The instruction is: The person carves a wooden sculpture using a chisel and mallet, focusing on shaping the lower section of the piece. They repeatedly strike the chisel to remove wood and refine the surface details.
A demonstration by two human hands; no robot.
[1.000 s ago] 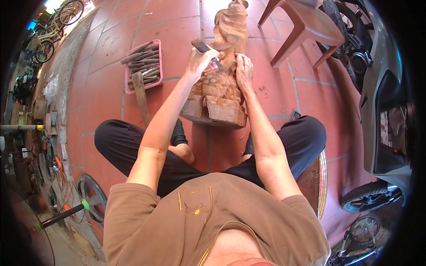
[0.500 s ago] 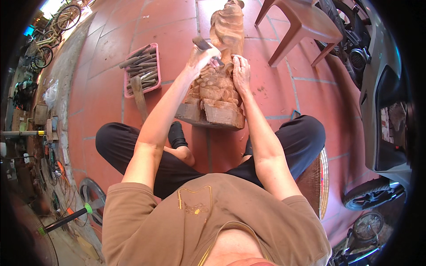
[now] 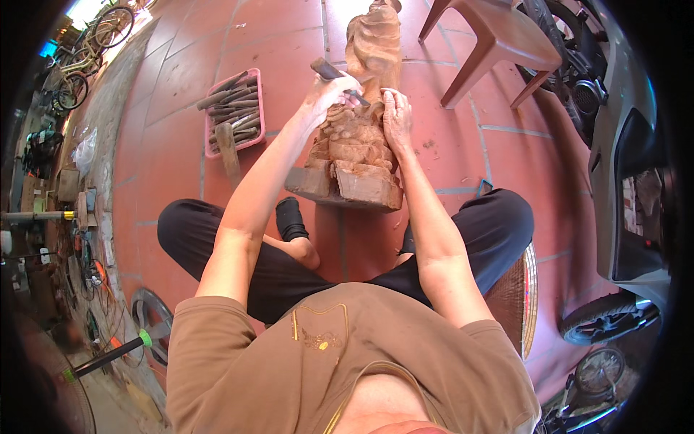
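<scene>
A carved wooden statue lies on its back on the tiled floor, its thick block base toward me. My left hand is closed around a carving chisel, the handle sticking up to the left and the blade slanting down right to the carved folds at mid-figure. Whether the tip cuts into the wood is too small to tell. Against the statue's right side my right hand lies with fingers stretched along the wood, close to the blade.
Left of the statue, a pink basket holds several chisels, with a wooden mallet leaning at its near edge. A brown plastic chair stands far right, beside a parked motorbike. My crossed legs flank the statue's base.
The chisel's handle leans slightly further left and its blade reaches a little further right. My right hand stays against the statue. The whole view has shifted slightly.
</scene>
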